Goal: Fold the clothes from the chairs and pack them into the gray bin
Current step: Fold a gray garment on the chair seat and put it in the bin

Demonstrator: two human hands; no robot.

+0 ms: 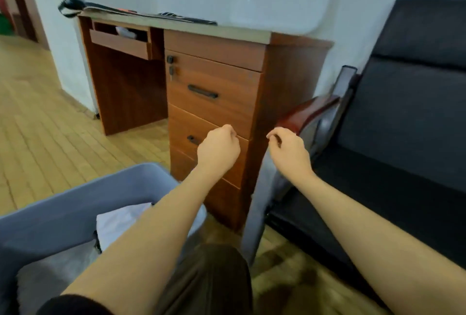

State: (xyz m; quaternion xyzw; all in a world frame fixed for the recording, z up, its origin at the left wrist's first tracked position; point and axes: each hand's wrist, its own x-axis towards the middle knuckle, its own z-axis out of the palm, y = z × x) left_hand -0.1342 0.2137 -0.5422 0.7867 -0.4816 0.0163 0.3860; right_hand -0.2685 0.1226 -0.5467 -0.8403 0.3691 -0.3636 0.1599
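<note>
Clothes (121, 221), white and folded, are seen inside the gray bin (63, 213) at lower left, beside a wooden desk (216, 75) and a black chair (403, 117). Both the left hand (218, 147) and right hand (290, 149) are held raised with fingers curled, nothing gripped.

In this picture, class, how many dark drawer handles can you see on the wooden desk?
2. One handle sits on the upper large drawer; another handle is below, partly hidden behind the left hand. Others may be hidden.
</note>
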